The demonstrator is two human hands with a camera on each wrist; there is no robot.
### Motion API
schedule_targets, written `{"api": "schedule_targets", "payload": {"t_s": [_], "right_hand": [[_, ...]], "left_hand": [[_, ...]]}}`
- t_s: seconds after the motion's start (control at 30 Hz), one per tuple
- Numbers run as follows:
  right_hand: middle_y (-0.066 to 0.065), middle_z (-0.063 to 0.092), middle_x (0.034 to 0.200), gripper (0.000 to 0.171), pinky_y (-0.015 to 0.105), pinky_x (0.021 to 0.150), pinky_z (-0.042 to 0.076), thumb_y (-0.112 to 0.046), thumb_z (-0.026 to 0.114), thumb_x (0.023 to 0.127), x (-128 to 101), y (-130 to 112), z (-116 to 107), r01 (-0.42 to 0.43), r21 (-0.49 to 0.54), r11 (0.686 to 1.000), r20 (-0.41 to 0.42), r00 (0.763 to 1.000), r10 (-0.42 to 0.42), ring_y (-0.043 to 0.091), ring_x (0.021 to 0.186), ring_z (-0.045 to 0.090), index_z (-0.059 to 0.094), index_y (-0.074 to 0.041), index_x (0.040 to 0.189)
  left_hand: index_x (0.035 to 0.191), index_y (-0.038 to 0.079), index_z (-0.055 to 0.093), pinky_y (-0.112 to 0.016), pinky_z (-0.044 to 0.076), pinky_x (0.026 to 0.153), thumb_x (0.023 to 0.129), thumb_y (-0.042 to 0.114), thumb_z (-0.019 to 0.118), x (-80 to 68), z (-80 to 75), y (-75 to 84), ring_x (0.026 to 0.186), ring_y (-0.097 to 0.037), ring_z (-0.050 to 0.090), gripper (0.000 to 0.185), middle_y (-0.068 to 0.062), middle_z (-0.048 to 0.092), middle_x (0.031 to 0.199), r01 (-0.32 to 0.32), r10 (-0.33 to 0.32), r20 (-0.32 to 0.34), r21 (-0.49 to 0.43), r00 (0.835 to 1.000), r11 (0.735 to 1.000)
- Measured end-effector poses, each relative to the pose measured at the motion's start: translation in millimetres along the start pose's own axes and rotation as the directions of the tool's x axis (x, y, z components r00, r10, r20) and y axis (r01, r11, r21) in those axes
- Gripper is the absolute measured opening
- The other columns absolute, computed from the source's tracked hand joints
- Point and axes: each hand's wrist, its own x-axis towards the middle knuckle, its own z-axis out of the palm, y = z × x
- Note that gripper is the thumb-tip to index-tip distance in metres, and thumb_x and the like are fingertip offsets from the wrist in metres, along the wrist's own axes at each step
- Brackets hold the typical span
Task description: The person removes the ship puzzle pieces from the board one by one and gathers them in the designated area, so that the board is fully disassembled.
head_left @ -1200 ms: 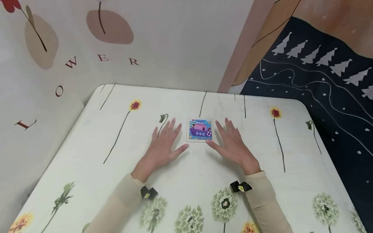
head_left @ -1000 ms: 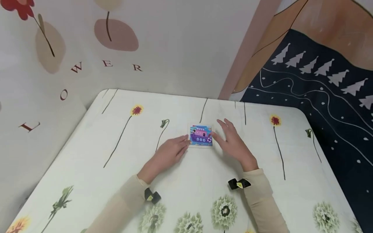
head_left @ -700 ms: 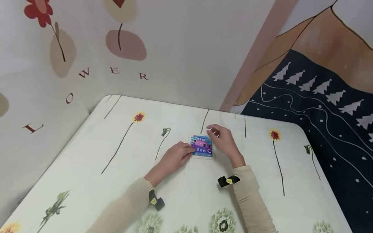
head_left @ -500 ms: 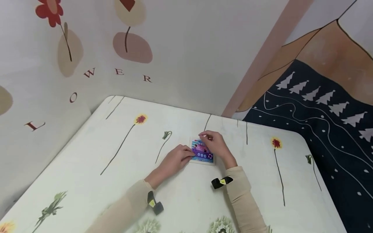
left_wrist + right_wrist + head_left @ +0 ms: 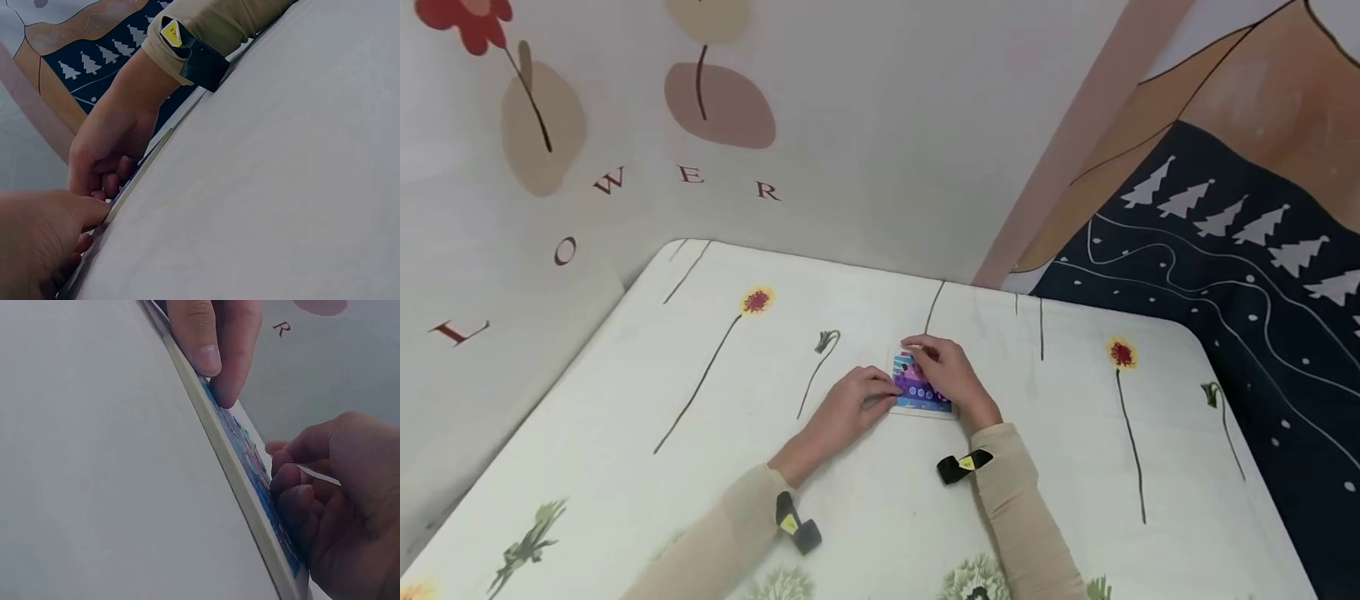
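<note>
A small square picture board (image 5: 922, 407) lies on the table, with a pink and purple ship on blue inside a pale border. In the head view my left hand (image 5: 848, 408) grips its left edge; in the left wrist view the thumb (image 5: 92, 211) sits at that edge. My right hand (image 5: 950, 371) covers the board's upper right part, fingers curled and tips near the top edge. The right wrist view has those curled fingers (image 5: 292, 487) low over the picture (image 5: 240, 447), which has a ragged, raised surface. I cannot tell whether they pinch anything.
The table (image 5: 700, 400) wears a white cloth printed with flowers. A pale wall (image 5: 865, 150) with printed letters stands behind, and a dark tree-patterned hanging (image 5: 1240, 275) is at the right. Each sleeve bears a black wrist camera, such as the right one (image 5: 962, 467).
Both hands were spread flat on either side of the board. The left has moved in to grip the left edge; the right has curled and moved left over the upper part.
</note>
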Motion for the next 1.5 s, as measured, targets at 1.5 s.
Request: {"api": "schedule_targets", "payload": {"t_s": [1.5], "right_hand": [[0.008,0.051,0.101,0.024,0.037,0.071,0.046,-0.008,0.039,0.100,10,-22,7,0.016,-0.357,0.934,0.034,0.999,-0.004,0.020,0.078,0.052,0.062,-0.015,0.106]], "left_hand": [[0.098,0.016,0.076,-0.030,0.047,0.083,0.089,0.014,0.072,4.7,1.4,-4.5,0.095,-0.010,0.055,0.011,0.007,0.065,0.102,-0.042,0.040,-0.038,-0.051,0.998,0.998]]}}
